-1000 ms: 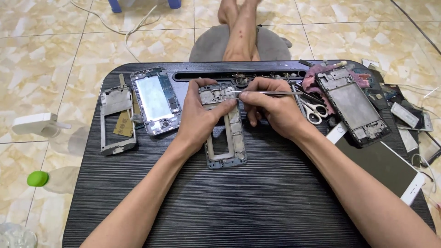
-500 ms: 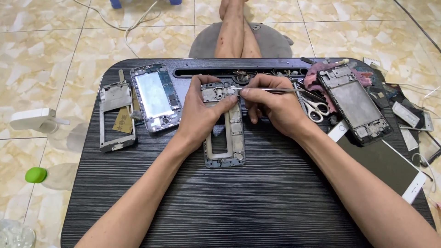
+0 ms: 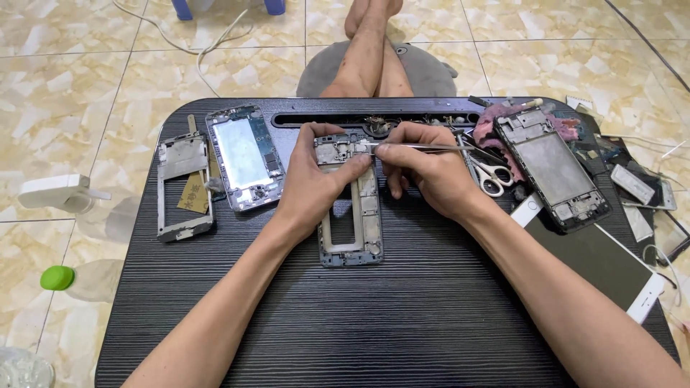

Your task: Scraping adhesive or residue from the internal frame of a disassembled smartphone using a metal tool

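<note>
a black wood-grain desk (image 3: 402, 316) stands on the tiled floor (image 3: 65, 93); on it lie three opened phone frames (image 3: 351, 208) (image 3: 244, 156) (image 3: 185, 185), scissors (image 3: 489, 172) and another gutted phone (image 3: 552, 169).

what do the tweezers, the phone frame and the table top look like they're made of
Tweezers: bare metal, thin and silvery with a bright glint. Phone frame: probably metal with grey plastic edging, dull and matte. Table: likely laminated board, black with fine printed grain lines, low sheen.

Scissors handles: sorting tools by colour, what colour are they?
White, on the scissors beside the right hand; head view.
</note>
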